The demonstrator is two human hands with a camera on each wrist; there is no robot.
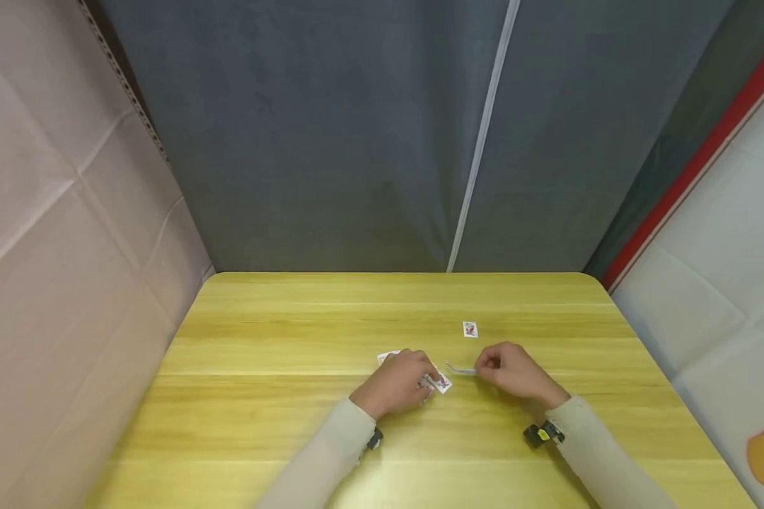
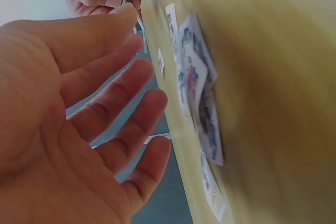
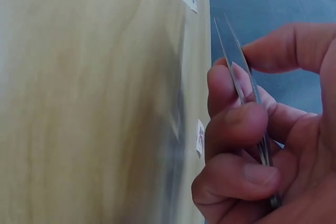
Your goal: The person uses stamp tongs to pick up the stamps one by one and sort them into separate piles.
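My left hand [image 1: 397, 385] hovers palm-down over a small cluster of picture cards [image 1: 442, 383] on the yellow wooden table [image 1: 280, 424]. In the left wrist view its fingers [image 2: 121, 108] are straight and relaxed, just off the overlapping cards [image 2: 197, 93]. One more card corner [image 1: 387, 357] shows behind that hand. My right hand [image 1: 512, 371] pinches thin metal tweezers [image 1: 461, 370] between thumb and fingers [image 3: 236, 124]. The tweezers [image 3: 239, 61] point left toward the cluster, with nothing between their tips. A single card [image 1: 470, 329] lies alone farther back.
Grey fabric [image 1: 356, 141] hangs behind the table's far edge, beige sheeting [image 1: 51, 247] stands on the left, and a white panel with a red stripe [image 1: 694, 170] on the right. Both wrists carry small cameras. The lone card [image 3: 200, 138] also shows beside my right fingers.
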